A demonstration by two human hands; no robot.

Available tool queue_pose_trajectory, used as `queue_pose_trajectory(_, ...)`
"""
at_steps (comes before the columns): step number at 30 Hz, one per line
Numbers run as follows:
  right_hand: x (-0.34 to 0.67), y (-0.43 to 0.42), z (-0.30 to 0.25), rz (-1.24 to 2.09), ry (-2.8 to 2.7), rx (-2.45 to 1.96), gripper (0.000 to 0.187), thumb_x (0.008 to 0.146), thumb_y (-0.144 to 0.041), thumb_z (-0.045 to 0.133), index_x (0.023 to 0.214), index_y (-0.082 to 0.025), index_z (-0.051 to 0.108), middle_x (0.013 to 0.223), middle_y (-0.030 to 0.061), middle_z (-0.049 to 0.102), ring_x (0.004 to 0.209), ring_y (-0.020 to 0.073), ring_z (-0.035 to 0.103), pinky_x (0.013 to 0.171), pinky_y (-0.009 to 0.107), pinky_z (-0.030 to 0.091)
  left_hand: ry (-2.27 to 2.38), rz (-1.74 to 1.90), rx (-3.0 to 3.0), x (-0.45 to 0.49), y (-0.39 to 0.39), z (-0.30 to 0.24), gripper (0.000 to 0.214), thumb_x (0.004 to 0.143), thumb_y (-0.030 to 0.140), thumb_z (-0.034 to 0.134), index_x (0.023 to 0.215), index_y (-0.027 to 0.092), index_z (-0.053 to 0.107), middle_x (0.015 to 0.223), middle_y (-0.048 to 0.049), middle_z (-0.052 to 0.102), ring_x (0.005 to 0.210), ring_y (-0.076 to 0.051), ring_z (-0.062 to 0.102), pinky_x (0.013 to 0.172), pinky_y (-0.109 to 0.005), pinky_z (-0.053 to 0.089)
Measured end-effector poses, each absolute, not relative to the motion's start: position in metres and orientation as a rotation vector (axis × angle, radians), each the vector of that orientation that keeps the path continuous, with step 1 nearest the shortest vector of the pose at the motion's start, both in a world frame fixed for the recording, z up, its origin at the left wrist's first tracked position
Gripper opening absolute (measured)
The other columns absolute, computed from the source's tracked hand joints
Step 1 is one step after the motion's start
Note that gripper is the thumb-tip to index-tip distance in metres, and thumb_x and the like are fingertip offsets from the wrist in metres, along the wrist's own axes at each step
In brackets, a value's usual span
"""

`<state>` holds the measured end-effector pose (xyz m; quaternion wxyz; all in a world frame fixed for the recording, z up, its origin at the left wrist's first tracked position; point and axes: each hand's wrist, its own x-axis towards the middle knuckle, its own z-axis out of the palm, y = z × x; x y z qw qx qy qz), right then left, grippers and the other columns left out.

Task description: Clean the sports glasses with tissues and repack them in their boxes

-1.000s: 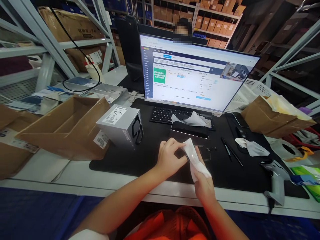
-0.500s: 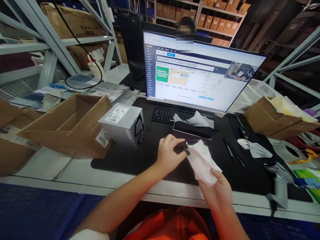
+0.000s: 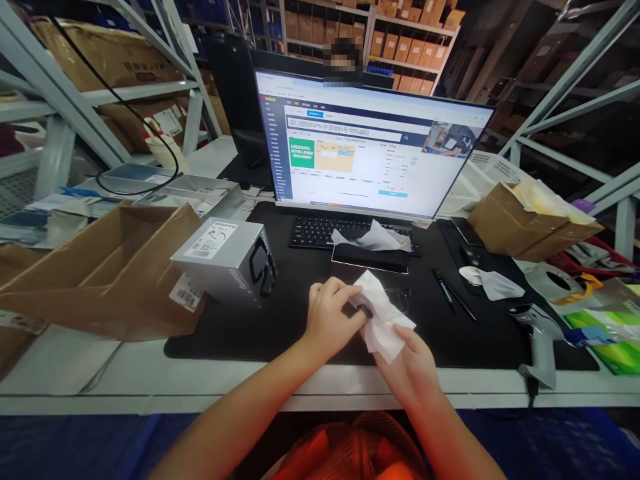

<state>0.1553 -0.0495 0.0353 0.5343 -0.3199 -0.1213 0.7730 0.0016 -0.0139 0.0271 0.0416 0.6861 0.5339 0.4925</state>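
Note:
My left hand [image 3: 333, 313] is closed in a pinch on a small black piece [image 3: 366, 311], whose exact kind is mostly hidden by the fingers. That piece rests against a crumpled white tissue [image 3: 384, 320]. The tissue is gripped by my right hand [image 3: 414, 360], with the thumb on top and the fingers underneath. Just beyond the tissue, a thin dark object [image 3: 403, 299] lies on the black desk mat [image 3: 300, 337], hard to make out. A grey box [image 3: 225, 260] with a headset picture and a white label stands left of my hands.
Behind the hands are a keyboard [image 3: 310, 231], a flat black case [image 3: 370, 259] with a white wrapper [image 3: 375, 237] on it, and a monitor [image 3: 360, 173]. Pens [image 3: 453, 293] and a barcode scanner [image 3: 540, 337] lie right. Cardboard boxes [image 3: 105, 287] crowd the left.
The black piece in my left hand has gone from the tissue's edge onto its face. My hands are closer together, and the view has shifted.

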Motion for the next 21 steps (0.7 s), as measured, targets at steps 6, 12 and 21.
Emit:
queue_pose_trajectory(6, 0.177, -0.041, 0.05, 1.849, -0.208, -0.767, 0.037, 0.083, -0.026, 0.052, 0.113, -0.019, 0.072, 0.116, 0.0069, 0.076, 0.123, 0.0287, 0.065, 0.117, 0.058, 0.038, 1.615, 1.51, 2.136, 0.0, -0.012, 0.026, 0.028, 0.075, 0.018, 0.073, 0.103, 0.021, 0.073, 0.086, -0.001, 0.064, 0.079, -0.017, 0.061, 0.08, -0.038, 0.038)
queue_pose_trajectory(12, 0.183, -0.04, 0.056, 1.837, -0.15, -0.81, 0.036, 0.081, -0.026, 0.052, 0.11, -0.02, 0.073, 0.114, 0.0071, 0.077, 0.123, 0.0293, 0.065, 0.115, 0.06, 0.04, 1.578, 1.546, 2.146, 0.001, -0.012, 0.024, 0.033, 0.072, 0.014, 0.074, 0.104, 0.022, 0.073, 0.085, -0.0004, 0.063, 0.079, -0.017, 0.061, 0.08, -0.038, 0.038)
queue_pose_trajectory(21, 0.201, -0.037, 0.038, 1.533, -0.057, -0.95, 0.039, 0.084, -0.024, 0.052, 0.118, -0.017, 0.07, 0.117, 0.0084, 0.076, 0.12, 0.0272, 0.067, 0.115, 0.053, 0.043, 1.61, 1.575, 1.941, -0.006, -0.007, 0.027, 0.022, 0.074, 0.022, 0.075, 0.096, 0.021, 0.072, 0.082, 0.0001, 0.062, 0.078, -0.017, 0.061, 0.081, -0.038, 0.042)
